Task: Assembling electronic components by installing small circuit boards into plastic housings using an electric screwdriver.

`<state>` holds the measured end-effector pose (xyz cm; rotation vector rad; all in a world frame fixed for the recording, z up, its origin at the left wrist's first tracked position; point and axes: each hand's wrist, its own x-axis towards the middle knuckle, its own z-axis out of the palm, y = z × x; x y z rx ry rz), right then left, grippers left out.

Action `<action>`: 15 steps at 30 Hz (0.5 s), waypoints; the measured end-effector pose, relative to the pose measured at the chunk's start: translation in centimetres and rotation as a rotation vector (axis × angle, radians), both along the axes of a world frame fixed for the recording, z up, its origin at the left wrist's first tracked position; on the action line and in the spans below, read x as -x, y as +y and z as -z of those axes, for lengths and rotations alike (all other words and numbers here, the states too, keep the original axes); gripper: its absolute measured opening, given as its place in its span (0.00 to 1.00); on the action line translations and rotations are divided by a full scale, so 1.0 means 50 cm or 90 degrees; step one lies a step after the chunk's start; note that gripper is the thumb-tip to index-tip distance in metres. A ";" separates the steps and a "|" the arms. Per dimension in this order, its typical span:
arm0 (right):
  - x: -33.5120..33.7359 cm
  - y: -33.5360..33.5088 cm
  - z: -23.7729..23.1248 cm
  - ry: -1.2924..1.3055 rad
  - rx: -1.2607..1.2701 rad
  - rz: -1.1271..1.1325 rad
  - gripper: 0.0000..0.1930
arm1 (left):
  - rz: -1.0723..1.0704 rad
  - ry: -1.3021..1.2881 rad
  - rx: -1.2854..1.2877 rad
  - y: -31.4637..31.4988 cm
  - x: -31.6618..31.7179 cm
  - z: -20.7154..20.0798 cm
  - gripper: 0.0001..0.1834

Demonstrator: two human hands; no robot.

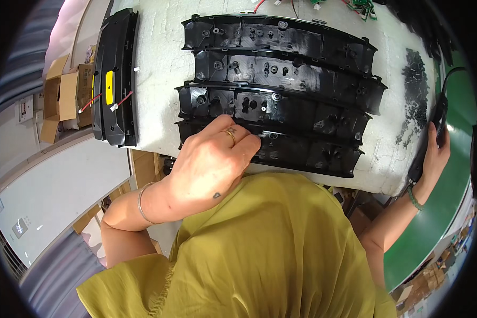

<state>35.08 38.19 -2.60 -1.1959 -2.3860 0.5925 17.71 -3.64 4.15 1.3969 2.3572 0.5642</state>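
Left hand (209, 161) pressing fingertips flat on nearest black housing (302, 151), steady it; right hand (434, 153) wrapped round black tool (432, 132), probably driver.

Four long housings (273, 90) lie side by side on the foam pad (159, 69), a fifth housing (115, 79) at its left edge.
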 end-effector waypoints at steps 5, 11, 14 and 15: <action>0.002 -0.003 0.007 0.015 0.009 -0.013 0.30 | 0.019 0.034 0.058 0.011 -0.002 -0.003 0.10; 0.005 -0.007 0.006 0.003 0.005 0.004 0.29 | 0.048 0.037 0.075 0.015 0.001 -0.019 0.10; 0.005 -0.011 -0.001 -0.007 -0.023 0.001 0.29 | 0.065 0.027 0.075 0.017 0.002 -0.016 0.10; 0.007 -0.009 0.002 -0.006 -0.021 0.000 0.29 | 0.069 0.025 0.064 0.017 0.002 -0.012 0.10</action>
